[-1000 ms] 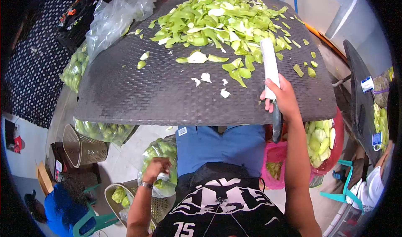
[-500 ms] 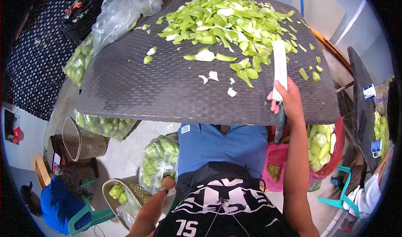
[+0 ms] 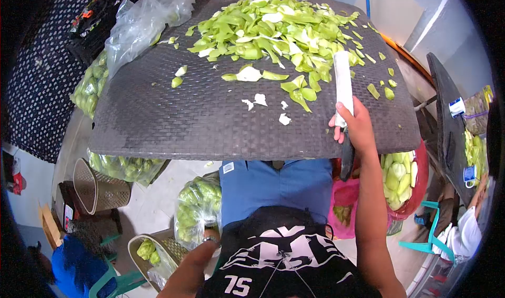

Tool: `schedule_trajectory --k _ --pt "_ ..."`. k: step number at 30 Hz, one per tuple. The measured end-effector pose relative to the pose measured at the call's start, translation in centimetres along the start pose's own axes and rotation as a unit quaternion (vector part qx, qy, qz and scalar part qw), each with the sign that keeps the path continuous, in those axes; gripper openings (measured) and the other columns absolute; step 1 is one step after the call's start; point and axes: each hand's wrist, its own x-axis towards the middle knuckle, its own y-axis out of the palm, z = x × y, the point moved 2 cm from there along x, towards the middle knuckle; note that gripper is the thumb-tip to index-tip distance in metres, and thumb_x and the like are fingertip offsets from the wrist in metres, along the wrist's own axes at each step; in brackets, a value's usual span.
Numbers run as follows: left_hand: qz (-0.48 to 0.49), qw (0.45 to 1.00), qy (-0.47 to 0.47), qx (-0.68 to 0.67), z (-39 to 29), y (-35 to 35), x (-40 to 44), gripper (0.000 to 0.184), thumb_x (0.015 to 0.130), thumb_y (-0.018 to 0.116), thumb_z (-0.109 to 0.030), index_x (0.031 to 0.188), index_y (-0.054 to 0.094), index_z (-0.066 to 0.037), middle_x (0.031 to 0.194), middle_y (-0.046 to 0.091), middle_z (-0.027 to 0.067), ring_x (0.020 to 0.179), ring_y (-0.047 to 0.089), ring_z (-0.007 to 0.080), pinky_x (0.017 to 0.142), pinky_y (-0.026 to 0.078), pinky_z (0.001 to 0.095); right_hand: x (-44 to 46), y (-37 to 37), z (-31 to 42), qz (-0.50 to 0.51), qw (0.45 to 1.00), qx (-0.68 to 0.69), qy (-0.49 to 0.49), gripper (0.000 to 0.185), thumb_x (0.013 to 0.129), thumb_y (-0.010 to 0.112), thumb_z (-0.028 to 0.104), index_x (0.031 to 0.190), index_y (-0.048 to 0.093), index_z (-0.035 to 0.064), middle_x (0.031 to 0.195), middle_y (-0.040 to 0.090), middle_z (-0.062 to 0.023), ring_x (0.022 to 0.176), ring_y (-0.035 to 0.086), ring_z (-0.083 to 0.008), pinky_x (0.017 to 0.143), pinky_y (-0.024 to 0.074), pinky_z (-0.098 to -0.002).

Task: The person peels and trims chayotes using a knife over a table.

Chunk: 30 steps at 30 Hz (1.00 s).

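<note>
My right hand [image 3: 355, 123] is closed around a knife [image 3: 343, 79] above the table's near right edge, its pale blade pointing away from me and its black handle hanging below my palm. Low at my left side, my left hand [image 3: 211, 236] is closed on the gathered part of a clear plastic bag [image 3: 197, 206] full of green chayotes; its fingers are partly hidden. A broad heap of green peels [image 3: 273, 29] covers the far half of the dark woven table [image 3: 173, 124], with white scraps [image 3: 284, 119] lying nearer me.
Peeled pale chayotes fill a red basin [image 3: 418, 187] at right, beside a pink bag [image 3: 344, 208]. A beige basket [image 3: 138, 248] stands by my left hand; another basket [image 3: 97, 187] is farther left. People sit on both sides. An empty-looking plastic bag [image 3: 142, 29] lies at the table's far left.
The view has shifted slightly, so the table and peels appear a little farther left. My right hand keeps the knife in much the same pose, and my left hand stays at the bag.
</note>
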Motion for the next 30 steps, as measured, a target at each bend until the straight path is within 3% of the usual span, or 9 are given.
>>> schedule_trajectory --k 11,14,15,18,22,24,26,29,30 --pt "-0.051 0.998 0.044 0.015 1.2 -1.2 -0.6 0.040 0.096 0.056 -0.033 0.122 0.075 -0.009 0.121 0.075 0.0161 0.112 0.072 0.0351 0.087 0.058 0.0493 -0.5 0.3 0.1 -0.009 1.000 0.006 -0.004 0.030 0.104 0.060 0.028 0.118 0.053 0.0014 0.078 0.069 -0.0134 0.046 0.060 -0.0160 0.038 0.0455 -0.0283" --pt "0.122 0.979 0.141 0.083 -0.2 -15.5 -10.2 0.038 0.093 0.058 -0.037 0.108 0.079 -0.009 0.112 0.077 0.0165 0.104 0.074 0.0357 0.084 0.058 0.0497 -0.3 0.2 -0.2 -0.012 1.000 0.006 0.005 0.029 0.104 0.060 0.027 0.117 0.053 0.0015 0.078 0.069 -0.0132 0.045 0.059 -0.0159 0.038 0.0450 -0.0282" --pt "0.025 0.986 0.155 -0.064 2.4 -11.8 -8.4 0.040 0.085 0.069 -0.045 0.097 0.081 -0.008 0.104 0.077 0.0181 0.099 0.075 0.0372 0.083 0.059 0.0490 -0.2 0.3 -0.1 -0.013 1.000 0.011 0.000 0.029 0.104 0.060 0.027 0.116 0.053 0.0015 0.078 0.069 -0.0131 0.045 0.059 -0.0158 0.038 0.0449 -0.0282" --pt "0.034 0.990 0.140 0.004 1.6 -23.6 -17.1 0.051 0.072 0.082 -0.055 0.088 0.080 -0.006 0.090 0.076 0.0195 0.086 0.073 0.0398 0.074 0.057 0.0518 -0.4 0.1 -0.1 -0.015 1.000 0.018 -0.005 0.028 0.104 0.061 0.027 0.116 0.054 0.0017 0.078 0.069 -0.0128 0.045 0.058 -0.0154 0.038 0.0447 -0.0278" --pt "-0.095 0.975 0.153 -0.130 3.4 -35.9 -24.4 0.062 0.069 0.088 -0.049 0.106 0.074 -0.002 0.090 0.075 0.0206 0.091 0.075 0.0333 0.077 0.058 0.0441 -0.4 0.3 0.5 0.002 1.000 0.015 0.019 0.028 0.103 0.062 0.027 0.115 0.054 0.0025 0.078 0.069 -0.0122 0.046 0.058 -0.0141 0.039 0.0443 -0.0263" --pt "-0.143 0.919 0.198 -0.310 3.7 -41.4 -28.3 0.059 0.068 0.095 -0.034 0.111 0.069 -0.003 0.091 0.075 0.0161 0.090 0.075 0.0266 0.075 0.057 0.0397 -0.5 0.6 2.2 0.026 0.999 0.020 0.039 0.029 0.102 0.063 0.027 0.115 0.054 0.0028 0.079 0.069 -0.0119 0.048 0.058 -0.0136 0.040 0.0441 -0.0259" --pt "-0.236 0.758 0.309 -0.524 3.3 -42.7 -27.8 0.052 0.067 0.095 -0.011 0.111 0.067 -0.003 0.101 0.074 0.0128 0.091 0.075 0.0233 0.079 0.059 0.0386 -0.5 0.9 4.4 0.057 0.996 0.040 0.050 0.029 0.102 0.063 0.028 0.115 0.054 0.0031 0.081 0.070 -0.0117 0.050 0.059 -0.0133 0.041 0.0440 -0.0261" --pt "-0.137 0.496 0.384 -0.766 -1.3 -45.3 -26.5 0.054 0.068 0.091 0.001 0.115 0.064 -0.002 0.110 0.072 0.0139 0.093 0.075 0.0253 0.083 0.062 0.0399 -1.4 3.1 5.8 0.059 0.979 0.194 0.009 0.032 0.101 0.064 0.029 0.117 0.056 0.0020 0.084 0.069 -0.0152 0.050 0.057 -0.0146 0.043 0.0450 -0.0282" --pt "-0.118 0.480 0.417 -0.763 -2.6 -45.8 -25.7 0.051 0.072 0.085 0.005 0.117 0.060 0.000 0.108 0.072 0.0175 0.093 0.075 0.0268 0.086 0.064 0.0406 -1.4 3.2 5.9 0.061 0.969 0.239 0.011 0.033 0.101 0.064 0.029 0.117 0.057 0.0016 0.085 0.069 -0.0160 0.050 0.057 -0.0148 0.044 0.0449 -0.0285"
